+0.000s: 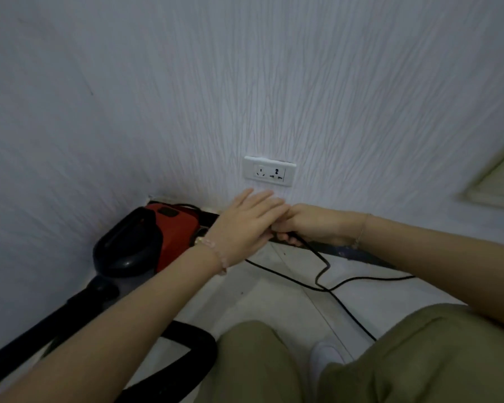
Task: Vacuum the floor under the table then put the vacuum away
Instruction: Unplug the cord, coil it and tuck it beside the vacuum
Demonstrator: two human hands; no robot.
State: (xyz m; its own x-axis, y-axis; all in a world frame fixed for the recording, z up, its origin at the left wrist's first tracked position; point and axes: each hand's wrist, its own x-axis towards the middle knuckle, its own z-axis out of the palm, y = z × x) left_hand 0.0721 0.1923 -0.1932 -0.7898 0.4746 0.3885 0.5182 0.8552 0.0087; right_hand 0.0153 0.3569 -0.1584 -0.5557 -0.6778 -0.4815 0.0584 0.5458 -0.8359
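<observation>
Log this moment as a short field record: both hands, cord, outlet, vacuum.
left hand: open, fingers straight, lying over the right hand
right hand: curled round the black cord, just below the outlet
outlet: white, on the wall, both sockets empty
vacuum: red and black, on the floor against the wall, left of the hands
cord path: trails across the floor to the right

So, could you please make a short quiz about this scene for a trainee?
1. True or false: a plug sits in the wall socket.
2. Which hand grips the black cord? A) left B) right C) neither
3. Fill in: the red vacuum stands to the ___ of the socket.
Key: 1 false, it is empty; 2 B, the right hand; 3 left.
</observation>
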